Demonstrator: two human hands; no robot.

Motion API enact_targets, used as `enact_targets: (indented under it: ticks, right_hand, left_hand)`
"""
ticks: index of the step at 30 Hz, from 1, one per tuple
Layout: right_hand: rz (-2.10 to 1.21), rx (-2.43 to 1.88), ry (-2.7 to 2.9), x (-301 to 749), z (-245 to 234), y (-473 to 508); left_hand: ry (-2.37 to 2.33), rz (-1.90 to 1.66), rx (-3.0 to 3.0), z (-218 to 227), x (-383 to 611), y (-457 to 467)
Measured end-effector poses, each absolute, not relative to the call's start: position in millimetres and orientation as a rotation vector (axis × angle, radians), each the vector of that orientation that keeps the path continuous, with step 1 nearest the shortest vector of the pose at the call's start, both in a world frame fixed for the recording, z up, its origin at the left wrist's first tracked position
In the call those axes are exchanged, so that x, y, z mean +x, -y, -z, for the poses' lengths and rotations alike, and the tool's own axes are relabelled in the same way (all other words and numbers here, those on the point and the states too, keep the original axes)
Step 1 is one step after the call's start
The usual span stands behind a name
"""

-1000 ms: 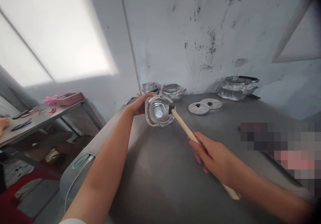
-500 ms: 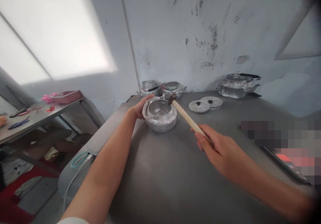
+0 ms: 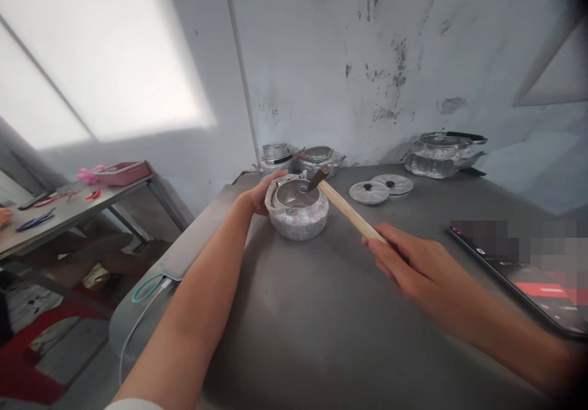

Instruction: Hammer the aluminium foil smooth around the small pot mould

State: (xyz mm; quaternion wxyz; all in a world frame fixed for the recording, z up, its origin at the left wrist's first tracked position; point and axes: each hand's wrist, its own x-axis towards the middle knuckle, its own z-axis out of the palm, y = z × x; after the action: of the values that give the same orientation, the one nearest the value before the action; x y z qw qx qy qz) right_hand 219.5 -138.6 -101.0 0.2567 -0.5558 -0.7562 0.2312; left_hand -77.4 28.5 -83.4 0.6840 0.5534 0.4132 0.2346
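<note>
A dented aluminium kettle [image 3: 298, 221] without its lid stands on the grey table, its round opening facing up. My left hand [image 3: 261, 194] grips its far left side, with the fingertips partly hidden behind the rim. In my right hand [image 3: 408, 257] is a hammer [image 3: 351, 209], held by its pale wooden handle. The dark metal head hangs over the right edge of the kettle's opening; whether it touches the rim I cannot tell. Two round metal lids [image 3: 369, 193] with black knobs lie overlapping to the right of the kettle.
Behind, against the wall, stand more kettles [image 3: 318, 160], and another kettle [image 3: 443, 152] sits at the back right. A phone [image 3: 519, 281] lies near my right forearm. At left, a second table holds a pink basket [image 3: 123, 174] and pliers [image 3: 35, 221]; a white cable [image 3: 133, 330] hangs nearby.
The hammer and my right hand have shifted slightly to the right and the hammer head is a little higher. My left hand keeps its hold on the kettle. The view has shifted slightly.
</note>
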Motion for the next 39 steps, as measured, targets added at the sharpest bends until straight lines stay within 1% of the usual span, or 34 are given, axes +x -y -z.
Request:
enact_targets:
  ticks: [7,15,27,34,39]
  right_hand:
    - [-0.643,-1.507,2.077,219,103,138]
    - [-0.627,-1.546,2.098,220,104,136]
    - [-0.605,-1.575,2.116,219,103,136]
    - [-0.545,-1.507,2.154,220,98,135]
    - [-0.625,-1.572,2.219,218,96,135]
  left_hand:
    - [-0.903,-0.562,1.095,98,-80,-46]
    - [-0.936,-0.548,1.028,98,-81,-50]
    - [-0.945,-0.516,1.075,86,-74,-37]
    - [-0.955,-0.58,1.187,66,-73,-32]
    - [-1.035,-0.614,1.397,53,-71,-26]
